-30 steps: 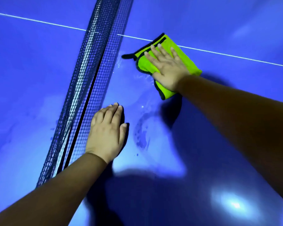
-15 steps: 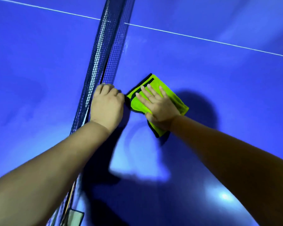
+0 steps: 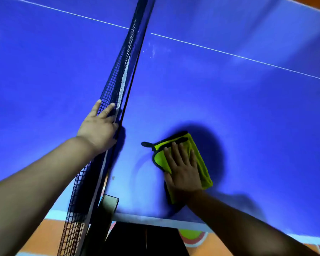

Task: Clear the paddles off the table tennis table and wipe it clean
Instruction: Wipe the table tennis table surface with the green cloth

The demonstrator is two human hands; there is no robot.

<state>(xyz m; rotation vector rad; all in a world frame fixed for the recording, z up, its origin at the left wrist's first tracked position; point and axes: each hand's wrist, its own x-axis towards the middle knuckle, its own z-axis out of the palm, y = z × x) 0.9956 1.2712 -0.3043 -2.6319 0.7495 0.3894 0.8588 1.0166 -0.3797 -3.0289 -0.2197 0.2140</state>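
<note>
A folded lime-green cloth (image 3: 198, 154) with black trim lies on the blue table tennis table (image 3: 229, 108), close to its near edge. My right hand (image 3: 183, 169) presses flat on the cloth with straight fingers. My left hand (image 3: 98, 128) rests on the top of the black net (image 3: 118, 80), fingers spread over the mesh. No paddle is in view.
The net runs from the near edge up the middle of the frame. A white centre line (image 3: 229, 53) crosses the table far from me. A net clamp (image 3: 108, 204) sits at the near edge, with a dark object and orange floor (image 3: 44, 235) below.
My right hand has slid the cloth toward me and rightward, away from the net, nearly to the table's near edge. My left hand has opened out over the net top.
</note>
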